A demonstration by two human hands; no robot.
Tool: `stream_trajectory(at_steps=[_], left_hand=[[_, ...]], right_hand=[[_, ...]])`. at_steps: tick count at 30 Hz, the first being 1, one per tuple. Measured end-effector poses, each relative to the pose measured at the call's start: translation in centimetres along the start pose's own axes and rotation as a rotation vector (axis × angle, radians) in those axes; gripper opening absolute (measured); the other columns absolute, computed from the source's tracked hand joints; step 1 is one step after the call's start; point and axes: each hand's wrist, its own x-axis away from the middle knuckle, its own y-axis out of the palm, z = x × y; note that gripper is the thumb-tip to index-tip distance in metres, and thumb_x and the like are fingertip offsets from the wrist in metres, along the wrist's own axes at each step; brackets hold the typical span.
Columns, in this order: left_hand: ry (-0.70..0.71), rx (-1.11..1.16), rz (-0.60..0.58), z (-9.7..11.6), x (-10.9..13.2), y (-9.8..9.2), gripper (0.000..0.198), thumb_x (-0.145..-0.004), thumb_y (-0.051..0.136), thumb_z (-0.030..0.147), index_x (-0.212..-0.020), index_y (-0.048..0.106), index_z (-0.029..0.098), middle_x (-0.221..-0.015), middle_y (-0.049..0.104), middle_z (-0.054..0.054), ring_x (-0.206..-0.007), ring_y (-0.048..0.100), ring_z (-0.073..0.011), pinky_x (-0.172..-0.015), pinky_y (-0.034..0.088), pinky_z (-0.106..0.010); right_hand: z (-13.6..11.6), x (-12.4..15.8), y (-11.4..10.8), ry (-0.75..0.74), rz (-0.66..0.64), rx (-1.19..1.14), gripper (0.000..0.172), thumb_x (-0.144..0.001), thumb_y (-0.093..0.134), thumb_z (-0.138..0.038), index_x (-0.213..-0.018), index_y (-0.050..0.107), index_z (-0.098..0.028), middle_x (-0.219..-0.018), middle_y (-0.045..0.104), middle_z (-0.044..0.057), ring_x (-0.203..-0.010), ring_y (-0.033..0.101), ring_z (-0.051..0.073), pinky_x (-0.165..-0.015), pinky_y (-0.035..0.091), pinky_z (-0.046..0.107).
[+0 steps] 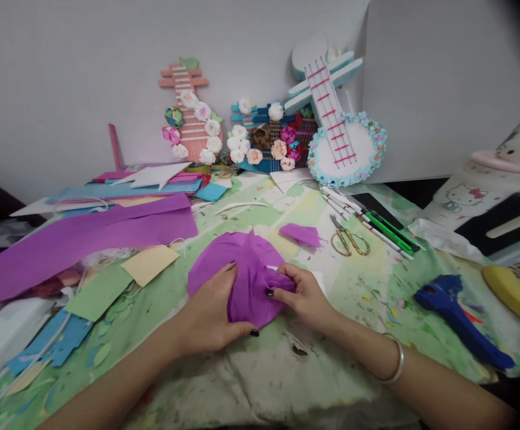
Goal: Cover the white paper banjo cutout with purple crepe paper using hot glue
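Note:
A crumpled sheet of purple crepe paper (237, 263) lies on the green table cover (376, 280) in front of me. My left hand (210, 310) is closed on its lower left part, thumb under the fold. My right hand (300, 292) pinches a gathered edge of the same sheet on the right. A silver bangle (397, 364) sits on my right wrist. A small torn purple scrap (301, 234) rests just beyond the sheet.
A long purple paper strip (76, 239) stretches across the left. Gold scissors (349, 240), pens (376, 224) and a blue glue gun (457, 316) lie on the right. Flower-decorated craft guitars (332, 128) lean on the back wall. Paper offcuts (98, 292) cover the left side.

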Motion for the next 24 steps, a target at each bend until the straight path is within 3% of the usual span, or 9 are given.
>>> stream_trajectory(at_steps=[3,6,9,11,14,17,21,24], left_hand=[[0.015,0.177,-0.067,-0.7,-0.3,-0.7,0.075,-0.067,0.073,0.048,-0.128,0.043,0.019,-0.125,0.054,-0.014,-0.113,0.051,-0.0341,-0.097,0.041,-0.053],[0.032,0.546,-0.147,-2.9,-0.8,-1.9,0.080,-0.070,0.070,0.051,-0.137,0.037,0.020,-0.137,0.044,-0.016,-0.125,0.043,-0.0321,-0.102,0.037,-0.048],[0.052,0.783,-0.211,-4.9,-1.7,-3.3,0.070,-0.073,0.071,0.040,-0.135,0.041,0.024,-0.132,0.050,-0.013,-0.119,0.050,-0.0254,-0.098,0.042,-0.040],[0.011,0.765,-0.264,-5.2,-2.4,-4.1,0.052,-0.074,0.070,0.031,-0.122,0.053,0.022,-0.115,0.060,-0.010,-0.101,0.058,-0.0209,-0.087,0.047,-0.035],[0.021,0.571,-0.362,-4.4,-4.1,-5.1,0.016,-0.077,0.066,0.025,-0.088,0.065,0.015,-0.083,0.064,-0.004,-0.076,0.059,-0.0158,-0.070,0.048,-0.028],[0.163,0.436,-0.416,-3.3,-6.0,-5.2,0.013,-0.076,0.066,0.025,-0.071,0.064,0.013,-0.071,0.062,-0.002,-0.071,0.057,-0.0155,-0.068,0.046,-0.026],[0.245,0.449,-0.485,-3.2,-7.5,-4.3,0.009,-0.074,0.064,0.020,-0.069,0.063,0.013,-0.068,0.060,-0.001,-0.069,0.056,-0.0155,-0.067,0.045,-0.025],[0.296,0.322,-0.349,-3.6,-7.1,-3.3,0.008,-0.077,0.057,0.017,-0.071,0.061,0.014,-0.074,0.058,-0.001,-0.073,0.054,-0.0156,-0.070,0.043,-0.027]], right_hand=[[0.1,0.1,0.0,-0.010,-0.039,-0.024,0.012,-0.072,0.063,-0.020,-0.073,0.051,-0.020,-0.067,0.046,-0.003,-0.062,0.041,0.012,-0.057,0.034,0.024],[0.2,0.2,0.0,-0.011,-0.071,-0.046,0.012,-0.073,0.062,-0.019,-0.075,0.050,-0.020,-0.069,0.047,-0.003,-0.063,0.043,0.012,-0.058,0.035,0.024],[0.1,0.3,-0.1,-0.011,-0.105,-0.039,0.011,-0.073,0.062,-0.020,-0.076,0.051,-0.020,-0.069,0.046,-0.002,-0.063,0.044,0.013,-0.058,0.036,0.025],[0.0,0.3,-0.2,-0.009,-0.119,-0.015,0.014,-0.072,0.066,-0.023,-0.078,0.054,-0.020,-0.071,0.049,-0.001,-0.065,0.045,0.014,-0.059,0.037,0.025],[-0.2,0.4,-0.4,-0.022,-0.138,0.030,0.026,-0.064,0.075,-0.028,-0.082,0.059,-0.020,-0.075,0.054,0.000,-0.069,0.048,0.016,-0.061,0.039,0.026],[-0.4,0.4,-0.5,-0.027,-0.181,0.056,0.031,-0.059,0.079,-0.032,-0.079,0.061,-0.018,-0.074,0.054,-0.001,-0.068,0.047,0.015,-0.062,0.038,0.026],[-0.5,0.3,-0.5,0.003,-0.195,0.055,0.028,-0.057,0.079,-0.030,-0.070,0.058,-0.017,-0.066,0.049,-0.003,-0.061,0.042,0.012,-0.056,0.034,0.024],[-0.5,0.3,-0.6,0.000,-0.195,0.072,0.025,-0.062,0.075,-0.028,-0.062,0.053,-0.017,-0.062,0.044,-0.004,-0.058,0.038,0.010,-0.053,0.031,0.023]])
